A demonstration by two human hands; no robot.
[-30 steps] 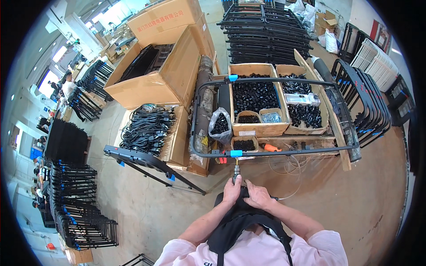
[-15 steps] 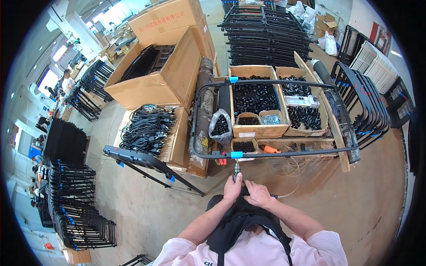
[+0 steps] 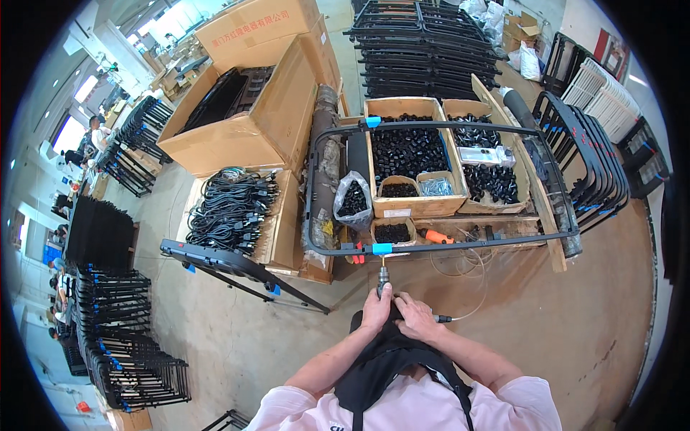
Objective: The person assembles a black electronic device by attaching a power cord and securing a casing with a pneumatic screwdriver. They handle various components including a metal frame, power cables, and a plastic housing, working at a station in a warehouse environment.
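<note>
My left hand [image 3: 376, 307] is wrapped round the body of a power drill [image 3: 383, 279], just behind its metal chuck. My right hand [image 3: 418, 316] is closed at the rear of the tool, where a hose fitting comes out; what its fingers grip is partly hidden. The drill's thin bit points away from me at the near bar of a black rectangular tube frame [image 3: 467, 249]. Its tip meets the bar at a blue tape patch [image 3: 382, 248], and I cannot tell how deep it goes. A second blue patch [image 3: 372, 122] is on the far bar.
Under the frame stand a wooden box of black plastic parts [image 3: 410, 147], a clear bag of parts [image 3: 353, 201] and an orange-handled tool [image 3: 435, 235]. Black cables [image 3: 230, 212] lie on a carton at left. A black panel on legs [image 3: 223, 256] stands nearer. Stacked frames [image 3: 424, 54] rise behind.
The drill sits slightly farther back from the bar, with more of its bit showing. My hands keep the same hold. The whole view has shifted a little.
</note>
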